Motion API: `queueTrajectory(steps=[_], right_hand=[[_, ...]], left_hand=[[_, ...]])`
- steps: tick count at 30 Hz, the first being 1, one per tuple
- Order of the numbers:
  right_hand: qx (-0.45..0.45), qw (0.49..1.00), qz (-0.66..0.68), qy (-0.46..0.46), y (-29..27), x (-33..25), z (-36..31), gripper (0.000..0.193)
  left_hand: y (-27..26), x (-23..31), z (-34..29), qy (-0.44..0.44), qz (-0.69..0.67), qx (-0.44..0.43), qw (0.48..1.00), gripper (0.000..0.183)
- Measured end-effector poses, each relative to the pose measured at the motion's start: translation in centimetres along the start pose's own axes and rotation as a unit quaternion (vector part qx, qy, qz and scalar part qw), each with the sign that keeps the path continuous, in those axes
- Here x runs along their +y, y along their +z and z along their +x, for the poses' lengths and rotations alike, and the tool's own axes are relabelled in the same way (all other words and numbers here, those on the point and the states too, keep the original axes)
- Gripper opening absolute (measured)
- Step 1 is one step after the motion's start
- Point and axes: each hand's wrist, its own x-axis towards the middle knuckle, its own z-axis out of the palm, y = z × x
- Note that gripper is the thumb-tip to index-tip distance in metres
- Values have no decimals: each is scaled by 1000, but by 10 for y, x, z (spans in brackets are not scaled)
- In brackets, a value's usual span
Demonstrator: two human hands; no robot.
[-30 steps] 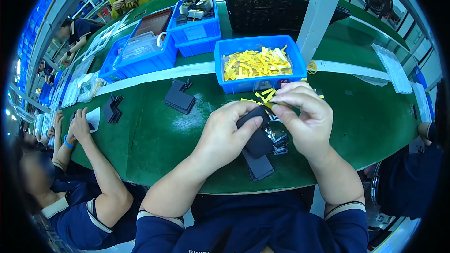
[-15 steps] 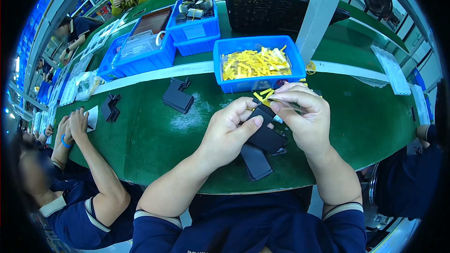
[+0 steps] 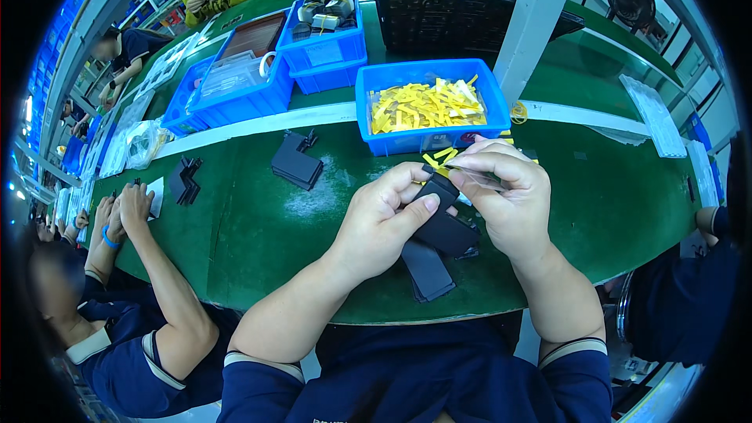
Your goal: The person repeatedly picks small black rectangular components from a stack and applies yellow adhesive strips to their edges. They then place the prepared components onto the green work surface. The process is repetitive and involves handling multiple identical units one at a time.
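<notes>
My left hand (image 3: 382, 219) is closed on a flat black angled piece (image 3: 446, 229), thumb on its upper face. My right hand (image 3: 505, 188) pinches at the top end of that piece. What looks like a thin clear film (image 3: 479, 179) shows between its fingers; the fingertips partly hide it. Just beyond the hands lie a few loose yellow strips (image 3: 441, 158). Beneath the held piece, near the table's front edge, rests a stack of similar black pieces (image 3: 428, 272).
A blue bin (image 3: 427, 142) of yellow strips stands beyond my hands, beside a grey post (image 3: 533, 31). More black pieces (image 3: 296, 163) lie to the left, with stacked blue bins (image 3: 325, 59) behind. A co-worker's hands (image 3: 125, 211) work at the far left.
My hands stay almost in place on the black piece; the right fingers shift very slightly at its top end. At the left, the co-worker's hands move a little.
</notes>
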Motion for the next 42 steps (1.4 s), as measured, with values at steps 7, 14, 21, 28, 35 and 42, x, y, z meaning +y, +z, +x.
queueTrajectory(steps=[7, 14, 21, 28, 35, 42], right_hand=[[-3, 999, -37, -5, 4, -8, 3, 13], [-43, 998, -56, -6, 1, -5, 1, 19], [-102, 992, -60, -40, -11, -19, 12, 24], [-77, 979, -121, -146, -22, -10, 17, 20], [-133, 976, -83, -149, -32, -6, 25, 15], [-118, 949, 142, 257, -28, -1, 18, 5]], left_hand=[[-1, -2, -2, -5, 66, 18, 998, 19], [5, 0, -4, 78, 237, 52, 967, 20], [5, 10, -4, 113, 207, 65, 970, 17], [-3, 6, 1, 33, 69, 58, 995, 15], [-15, 14, 3, -58, -23, -52, 997, 17], [-8, 3, 6, 132, 70, 49, 988, 17]])
